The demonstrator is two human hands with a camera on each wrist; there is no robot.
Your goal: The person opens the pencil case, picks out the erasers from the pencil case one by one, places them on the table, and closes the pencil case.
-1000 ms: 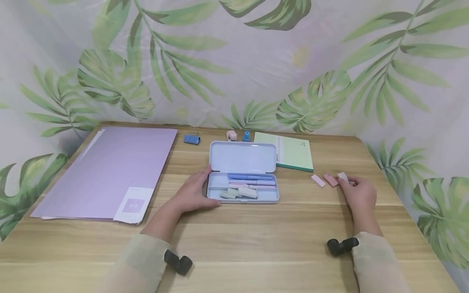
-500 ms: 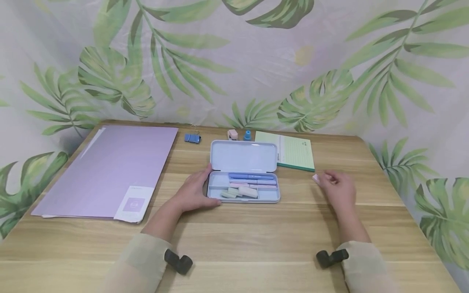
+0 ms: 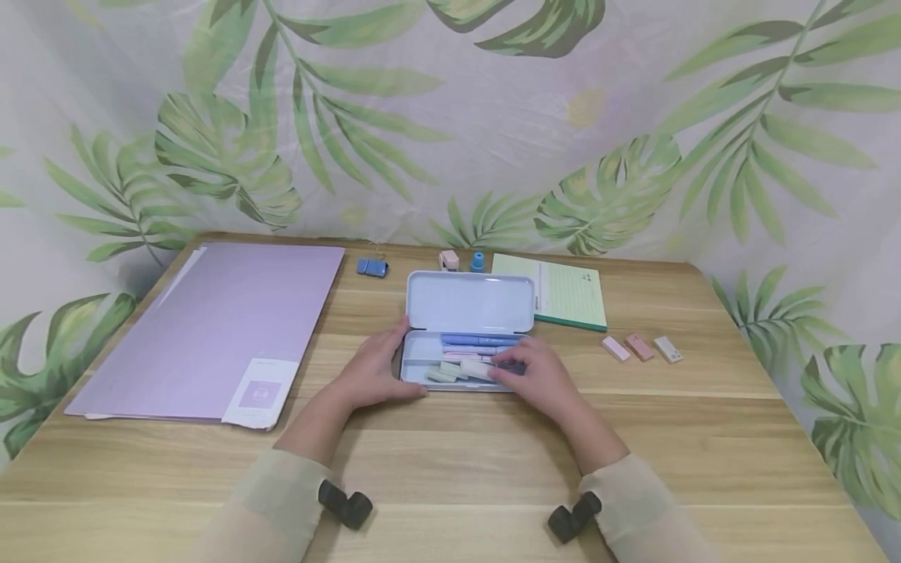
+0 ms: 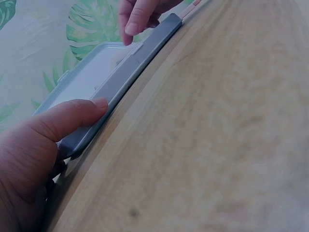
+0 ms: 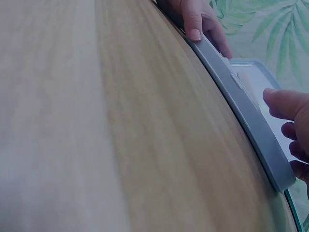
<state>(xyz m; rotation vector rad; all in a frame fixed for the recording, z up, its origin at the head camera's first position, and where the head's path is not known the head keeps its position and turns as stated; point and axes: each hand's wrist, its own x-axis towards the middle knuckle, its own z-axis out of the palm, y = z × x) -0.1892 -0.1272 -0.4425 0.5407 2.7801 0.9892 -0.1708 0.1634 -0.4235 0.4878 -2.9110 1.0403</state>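
The right hand (image 3: 536, 377) covers the right end of the open pale blue plastic pencil case (image 3: 468, 301), hiding what its curled fingertips touch among the pastel erasers (image 3: 461, 369); whether it pinches one I cannot tell. The case lies near the middle of the wooden tabletop (image 3: 450, 461), its long axis parallel to the front edge, lid raised toward the far edge. The left hand (image 3: 371, 374) grips its left end, thumb along the front rim, fingers curled round the corner.
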